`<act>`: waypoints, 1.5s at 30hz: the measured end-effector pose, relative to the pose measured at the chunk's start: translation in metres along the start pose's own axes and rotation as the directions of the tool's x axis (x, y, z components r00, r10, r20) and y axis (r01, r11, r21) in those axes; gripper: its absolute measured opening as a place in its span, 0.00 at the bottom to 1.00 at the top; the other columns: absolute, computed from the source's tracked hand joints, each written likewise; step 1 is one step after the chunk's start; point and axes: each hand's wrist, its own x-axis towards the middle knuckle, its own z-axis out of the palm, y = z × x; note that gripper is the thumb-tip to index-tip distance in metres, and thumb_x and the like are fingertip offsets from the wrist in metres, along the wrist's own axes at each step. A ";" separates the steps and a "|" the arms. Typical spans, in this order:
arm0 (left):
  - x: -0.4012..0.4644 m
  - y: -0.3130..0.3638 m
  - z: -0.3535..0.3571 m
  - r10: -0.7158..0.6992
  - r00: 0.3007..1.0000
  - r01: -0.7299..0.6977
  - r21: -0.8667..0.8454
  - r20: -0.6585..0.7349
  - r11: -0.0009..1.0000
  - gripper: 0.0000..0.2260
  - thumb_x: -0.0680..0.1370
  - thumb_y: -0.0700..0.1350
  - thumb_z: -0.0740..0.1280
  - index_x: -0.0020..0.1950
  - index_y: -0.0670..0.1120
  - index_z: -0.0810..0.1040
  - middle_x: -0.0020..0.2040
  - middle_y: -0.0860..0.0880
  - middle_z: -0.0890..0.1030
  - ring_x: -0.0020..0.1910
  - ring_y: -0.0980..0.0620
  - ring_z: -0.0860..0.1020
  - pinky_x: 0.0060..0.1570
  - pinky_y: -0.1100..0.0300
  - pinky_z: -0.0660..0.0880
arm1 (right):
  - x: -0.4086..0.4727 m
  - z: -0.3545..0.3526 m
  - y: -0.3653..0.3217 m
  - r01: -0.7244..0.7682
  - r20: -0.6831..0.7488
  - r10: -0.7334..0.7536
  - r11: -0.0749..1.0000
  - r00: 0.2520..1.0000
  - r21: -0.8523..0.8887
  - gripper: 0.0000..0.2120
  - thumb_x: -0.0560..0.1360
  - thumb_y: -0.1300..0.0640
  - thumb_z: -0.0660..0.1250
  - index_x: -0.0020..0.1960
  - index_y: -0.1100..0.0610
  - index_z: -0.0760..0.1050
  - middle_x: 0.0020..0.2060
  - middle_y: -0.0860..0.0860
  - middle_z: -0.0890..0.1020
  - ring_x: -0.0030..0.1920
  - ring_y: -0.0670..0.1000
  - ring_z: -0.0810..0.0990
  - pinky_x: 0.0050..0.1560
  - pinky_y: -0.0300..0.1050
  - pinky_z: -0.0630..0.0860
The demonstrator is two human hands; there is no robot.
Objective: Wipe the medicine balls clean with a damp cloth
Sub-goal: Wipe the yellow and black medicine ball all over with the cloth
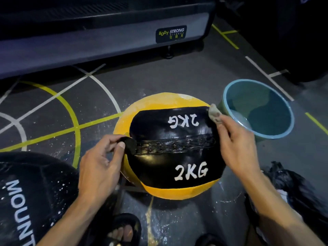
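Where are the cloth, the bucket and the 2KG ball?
cloth (214, 113), head view, on its crumpled middle.
bucket (230, 89), head view, on its blue rim.
2KG ball (159, 191), head view, on its yellow lower band.

The room was dim and bluish, with corners falling nearly black. Light from above put glossy glare on the black panel of the yellow ball (170, 146) in front of me. The wide lens bowed the floor (195, 71) lines, and fine detail looked soft.
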 end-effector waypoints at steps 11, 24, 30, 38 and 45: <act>0.010 0.025 0.024 0.348 0.846 -0.496 0.353 0.405 0.794 0.19 0.82 0.63 0.60 0.71 0.64 0.76 0.73 0.66 0.71 0.76 0.60 0.67 0.77 0.47 0.58 | -0.046 0.006 -0.043 0.137 -0.045 -0.131 0.973 0.990 0.187 0.14 0.82 0.66 0.62 0.62 0.53 0.80 0.52 0.47 0.85 0.51 0.41 0.80 0.54 0.32 0.73; 0.007 0.011 0.016 0.343 0.854 -0.472 0.309 0.391 0.826 0.19 0.80 0.65 0.61 0.69 0.65 0.77 0.70 0.69 0.73 0.74 0.61 0.69 0.79 0.48 0.56 | -0.040 0.010 -0.045 0.253 0.131 -0.264 0.963 0.956 0.095 0.15 0.80 0.67 0.65 0.62 0.54 0.80 0.47 0.42 0.84 0.47 0.40 0.81 0.53 0.29 0.72; 0.005 0.012 0.019 0.357 0.848 -0.479 0.278 0.392 0.833 0.18 0.80 0.64 0.62 0.69 0.65 0.77 0.70 0.69 0.73 0.74 0.61 0.69 0.78 0.45 0.57 | 0.007 0.005 0.002 -0.060 0.019 0.059 0.998 0.998 0.006 0.10 0.83 0.57 0.65 0.60 0.48 0.82 0.48 0.43 0.86 0.50 0.50 0.83 0.51 0.44 0.74; 0.012 0.006 0.013 0.354 0.853 -0.467 0.259 0.383 0.845 0.19 0.80 0.64 0.61 0.69 0.66 0.77 0.70 0.70 0.73 0.75 0.62 0.67 0.79 0.43 0.57 | -0.026 -0.017 0.020 -0.016 0.051 0.014 0.998 0.999 0.057 0.13 0.82 0.60 0.66 0.62 0.48 0.82 0.46 0.44 0.86 0.41 0.40 0.82 0.45 0.45 0.78; 0.023 0.005 0.012 0.345 0.856 -0.450 0.225 0.386 0.864 0.18 0.79 0.64 0.62 0.68 0.66 0.77 0.70 0.71 0.72 0.75 0.65 0.66 0.80 0.45 0.53 | -0.010 -0.022 0.039 -0.205 0.090 0.185 0.912 0.979 0.355 0.12 0.83 0.58 0.65 0.60 0.44 0.82 0.55 0.39 0.85 0.59 0.42 0.81 0.67 0.54 0.76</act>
